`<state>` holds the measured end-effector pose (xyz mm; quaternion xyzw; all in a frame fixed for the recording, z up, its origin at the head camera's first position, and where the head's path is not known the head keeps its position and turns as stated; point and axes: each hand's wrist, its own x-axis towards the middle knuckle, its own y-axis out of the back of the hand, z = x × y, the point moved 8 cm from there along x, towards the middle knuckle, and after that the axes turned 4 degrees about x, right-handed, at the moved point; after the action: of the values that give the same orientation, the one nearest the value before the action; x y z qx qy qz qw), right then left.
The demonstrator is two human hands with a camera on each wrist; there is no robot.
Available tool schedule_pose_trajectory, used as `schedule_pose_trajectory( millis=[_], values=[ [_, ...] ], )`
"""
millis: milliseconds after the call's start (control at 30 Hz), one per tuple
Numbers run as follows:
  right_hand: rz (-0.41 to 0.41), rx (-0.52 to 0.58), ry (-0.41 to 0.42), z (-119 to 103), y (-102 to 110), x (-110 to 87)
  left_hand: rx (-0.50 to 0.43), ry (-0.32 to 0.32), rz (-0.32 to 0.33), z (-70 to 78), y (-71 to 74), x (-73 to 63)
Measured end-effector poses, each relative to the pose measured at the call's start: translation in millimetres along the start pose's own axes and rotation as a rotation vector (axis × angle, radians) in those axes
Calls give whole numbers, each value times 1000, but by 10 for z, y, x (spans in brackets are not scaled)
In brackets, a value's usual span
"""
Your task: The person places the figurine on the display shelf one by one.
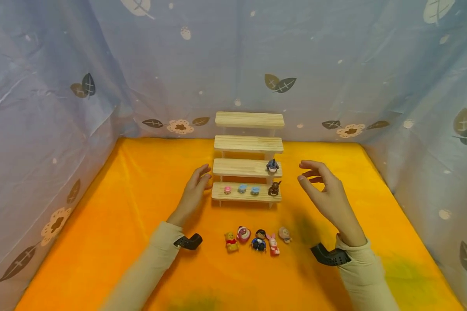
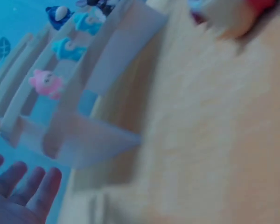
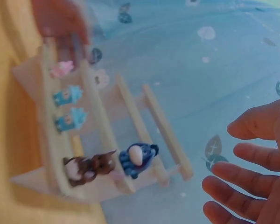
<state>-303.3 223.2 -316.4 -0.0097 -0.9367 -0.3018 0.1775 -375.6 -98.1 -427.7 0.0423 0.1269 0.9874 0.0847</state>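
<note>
A wooden shelf of stepped tiers (image 1: 237, 166) stands in the middle of the head view. My left hand (image 1: 191, 195) is just left of its lower tiers, fingers loosely extended and holding nothing. To the right of the shelf, my right hand (image 1: 330, 196) hovers with thumb and fingers apart and nothing between them. On the lowest tier are a small pink figure (image 1: 227, 190), two small blue figures (image 1: 242, 188) and a brown figure (image 1: 274, 188). One tier up, at the right end, sits a blue-grey donkey figure (image 3: 137, 158).
In front of the shelf, on the orange cloth (image 1: 148, 190), are a yellow bear in a red shirt (image 1: 231, 242), a pink-red round figure (image 1: 243, 234), a dark-haired figure (image 1: 259, 241), a pink piglet (image 1: 273, 245) and a pale figure (image 1: 285, 234). Patterned curtains (image 1: 233, 56) surround the cloth.
</note>
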Motion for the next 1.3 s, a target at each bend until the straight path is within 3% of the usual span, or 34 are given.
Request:
schedule_pose_trajectory(
  millis=[67,167,367,500,667,933,1300],
  values=[
    [-13,-21,-7,39,-5,-82,53,-32,-17,129,55,59],
    [-34,-47,-26,114,-28,-198,167,-59,-35,207,118,146],
    [-71,-52,-28,205,-100,-373,396,-109,-82,191,191,264],
    [-99,-57,-7,255,-186,-436,576,-174,-106,256,204,291],
    [-140,-70,17,312,-327,-481,747,-205,-126,317,197,303],
    [-263,-65,42,274,-661,-524,843,-237,-143,386,118,333],
    [-421,-187,115,224,-1027,-557,874,-258,-139,447,41,321]
  ],
)
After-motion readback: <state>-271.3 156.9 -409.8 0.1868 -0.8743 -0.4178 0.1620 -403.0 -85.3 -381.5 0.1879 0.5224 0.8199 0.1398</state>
